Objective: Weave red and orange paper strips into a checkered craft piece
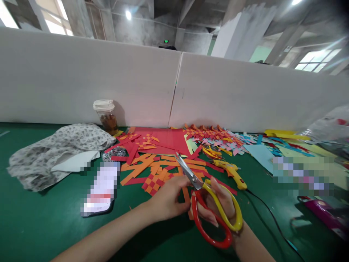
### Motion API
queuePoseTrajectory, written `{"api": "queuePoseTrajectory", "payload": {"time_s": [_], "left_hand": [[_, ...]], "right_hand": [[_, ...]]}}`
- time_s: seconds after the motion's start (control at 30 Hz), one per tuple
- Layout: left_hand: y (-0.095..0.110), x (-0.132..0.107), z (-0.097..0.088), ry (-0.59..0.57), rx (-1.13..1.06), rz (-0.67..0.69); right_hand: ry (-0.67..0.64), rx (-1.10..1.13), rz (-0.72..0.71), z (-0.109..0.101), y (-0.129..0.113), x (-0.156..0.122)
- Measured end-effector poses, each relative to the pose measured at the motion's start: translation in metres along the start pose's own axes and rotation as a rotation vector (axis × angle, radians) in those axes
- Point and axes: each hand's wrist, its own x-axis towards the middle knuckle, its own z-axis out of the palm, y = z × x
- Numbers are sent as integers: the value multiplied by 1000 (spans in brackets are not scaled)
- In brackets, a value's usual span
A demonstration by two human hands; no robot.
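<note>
My right hand (221, 208) is closed in the loops of a pair of scissors (209, 198) with one red and one yellow handle. The steel blades point up and to the left, over a heap of paper strips. My left hand (167, 198) is closed in a pinch on an orange paper strip (186, 195) just beside the blades. In front of both hands lies a woven red and orange paper mat (155, 180) among loose red and orange strips (136, 160) on the green table (40, 218).
A yellow glue gun (232, 173) with a black cord lies right of the scissors. Several small woven pieces (218, 138) and coloured sheets spread to the right. A lidded cup (107, 116), patterned cloth (57, 145) and a phone (101, 191) lie left. A white partition (136, 83) closes the back.
</note>
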Motion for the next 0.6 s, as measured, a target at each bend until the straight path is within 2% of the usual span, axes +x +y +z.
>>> {"api": "queuePoseTrajectory", "payload": {"time_s": [0.1,0.23,0.4,0.5,0.6], "left_hand": [[-3,19,14,-51,-37,-32],[-10,31,10,-36,11,-96],[-6,33,2,-86,-44,98],[-7,37,8,-121,49,88],[-14,42,15,-159,245,59]], "right_hand": [[-1,-14,-13,0,4,-3],[-29,-21,-29,-5,2,-8],[-45,-38,-72,-9,0,-7],[-48,-44,-90,-12,4,-7],[-30,-55,-102,-15,6,-11]]}}
